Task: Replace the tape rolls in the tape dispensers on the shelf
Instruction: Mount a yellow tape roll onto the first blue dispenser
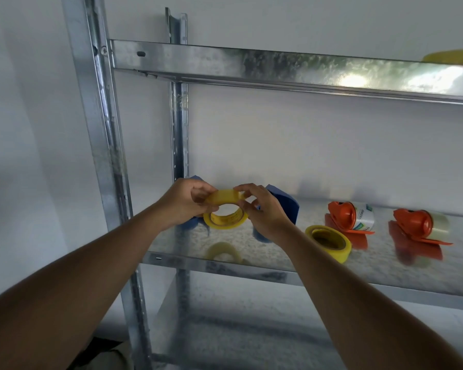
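- A yellow tape roll (226,209) is held above the middle shelf (251,265) of a galvanised steel rack, at its left end, clear of the shelf surface.
- The roll is tilted: its open core faces toward the camera and slightly down, so its axis runs roughly front to back, with the upper band leaning away.
- The left hand (189,202) grips the roll's left side, fingers curled over the top edge and thumb near the core.
- The right hand (262,209) pinches the roll's upper right edge between its fingertips and thumb.
- Behind the hands, a blue tape dispenser (285,204) stands on the shelf, mostly hidden; its shape cannot be made out.
- A second yellow tape roll (329,243) lies tipped on the shelf just right of the right forearm, core facing up and left.
- Two orange tape dispensers holding clear tape lie on their sides further right: the nearer one (349,217) and the farther one (417,222), well apart, cutter ends pointing down and right.
- A yellow object (452,56) sits on the upper shelf (278,65), at the right edge.
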